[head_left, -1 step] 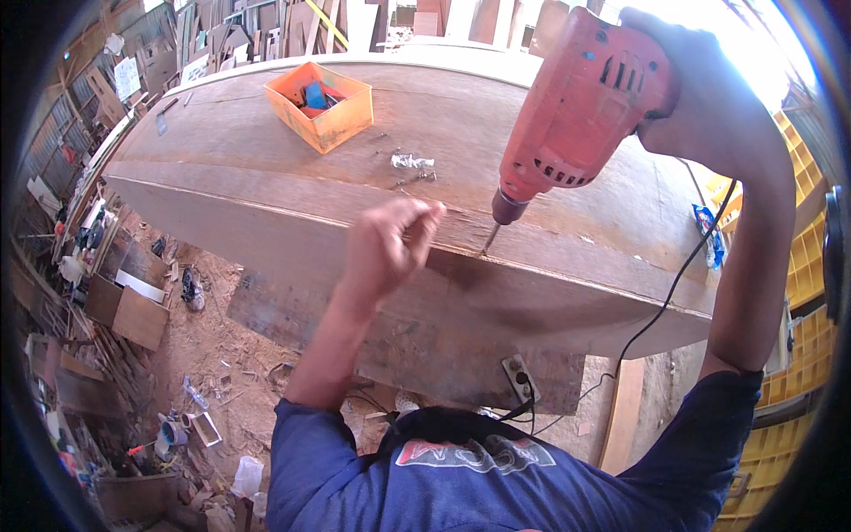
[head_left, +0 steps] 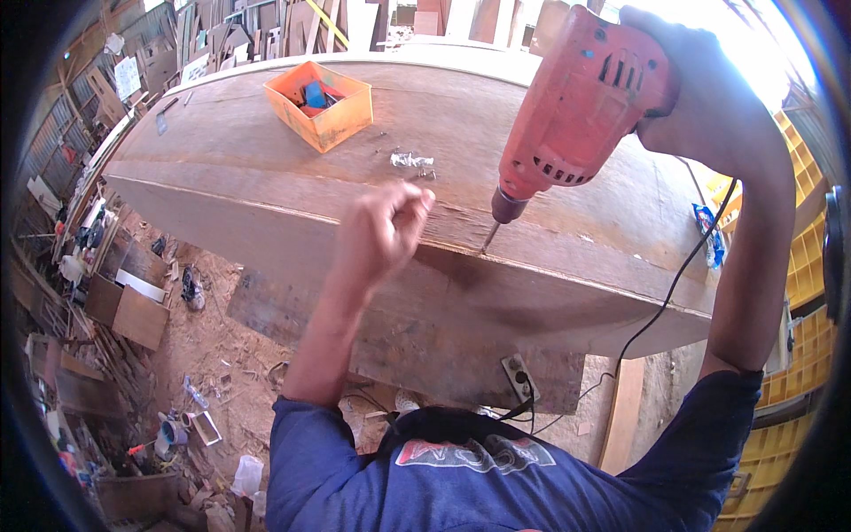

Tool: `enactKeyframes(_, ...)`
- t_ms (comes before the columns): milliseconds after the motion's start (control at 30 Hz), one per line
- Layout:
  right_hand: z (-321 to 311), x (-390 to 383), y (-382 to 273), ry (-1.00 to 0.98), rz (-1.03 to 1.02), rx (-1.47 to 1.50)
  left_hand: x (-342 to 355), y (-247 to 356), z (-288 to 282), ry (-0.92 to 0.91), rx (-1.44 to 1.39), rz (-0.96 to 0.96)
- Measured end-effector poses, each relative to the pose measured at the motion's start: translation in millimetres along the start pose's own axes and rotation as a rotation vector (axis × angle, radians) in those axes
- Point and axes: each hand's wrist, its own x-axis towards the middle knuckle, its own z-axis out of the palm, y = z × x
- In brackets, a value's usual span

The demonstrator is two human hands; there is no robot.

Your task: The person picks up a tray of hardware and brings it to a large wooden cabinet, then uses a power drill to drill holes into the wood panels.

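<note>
My right hand (head_left: 709, 102) is wrapped round the handle of a red power drill (head_left: 581, 106), which is tilted with its nose down. The drill's thin bit (head_left: 490, 237) meets the near top edge of a large brown wooden panel structure (head_left: 301, 197). To the left of the bit, my left hand (head_left: 381, 232) hovers by the same edge with fingers curled together in a pinch. Whatever the pinch holds, if anything, is too small to make out. Just beyond that hand lie several loose screws (head_left: 428, 174) and a small crumpled clear wrapper (head_left: 410, 160).
An orange plastic bin (head_left: 341, 124) with small items sits on the wooden top. A black cord (head_left: 660, 310) trails down toward a power strip (head_left: 519, 377). A blue packet (head_left: 708, 232) lies at the right end. Scrap wood and rubbish litter the floor at left.
My left hand has shifted slightly left, away from the drill bit, with its fingers still curled. The drill and my right hand have barely moved.
</note>
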Motion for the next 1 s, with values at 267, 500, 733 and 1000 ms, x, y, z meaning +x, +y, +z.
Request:
enactKeyframes(267, -6.2, -13.9, 0.2, -0.122, -0.039, 0.374, 70.2, -20.2, -24.5, -0.409, 0.440, -0.325)
enactKeyframes(500, -1.7, -27.6, -30.7, 0.088, 0.059, -0.027, 81.3, -27.3, -20.9, -0.463, 0.521, -0.324)
enactKeyframes(733, -20.6, -21.0, -8.9, -0.092, 0.022, -0.001, 51.6, -14.9, -18.1, -0.317, 0.111, -0.169)
enactKeyframes(1000, -38.0, -41.6, 36.7, -0.003, -0.007, -0.013, 19.4, 0.0, 21.2, -0.611, -0.650, -0.066)
